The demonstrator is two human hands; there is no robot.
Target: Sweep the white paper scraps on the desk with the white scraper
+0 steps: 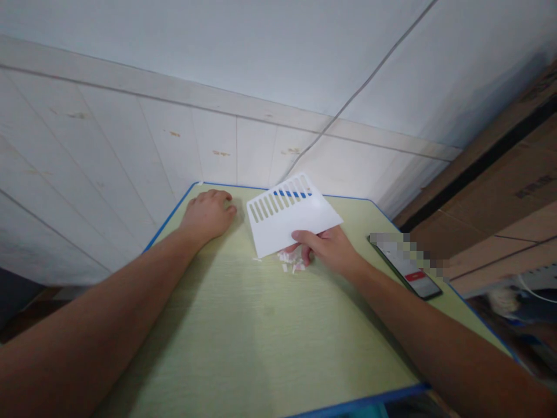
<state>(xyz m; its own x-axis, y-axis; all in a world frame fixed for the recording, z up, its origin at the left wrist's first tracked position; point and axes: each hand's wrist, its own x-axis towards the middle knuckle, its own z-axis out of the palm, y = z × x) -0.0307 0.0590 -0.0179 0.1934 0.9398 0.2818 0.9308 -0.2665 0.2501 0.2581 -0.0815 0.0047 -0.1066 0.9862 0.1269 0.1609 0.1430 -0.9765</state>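
My right hand (333, 247) grips a white card (296, 217) by its near edge, thumb on top and fingers underneath. The card is tilted, with a row of long rounded slots along its far side; blue shows through some of them. Below it, small white paper scraps (291, 261) lie loose on the table, close to my right fingertips. My left hand (209, 213) rests at the far left of the table, left of the card and apart from it. Its fingers are loosely bent, with a gap between thumb and forefinger, and nothing shows in it.
The light green table (243, 342) has a blue edge and meets a white panelled wall (174, 157). A phone (411, 270) lies along the right side. A grey cable (348, 103) runs down the wall behind the card. Brown cardboard boxes (500, 197) stand at right.
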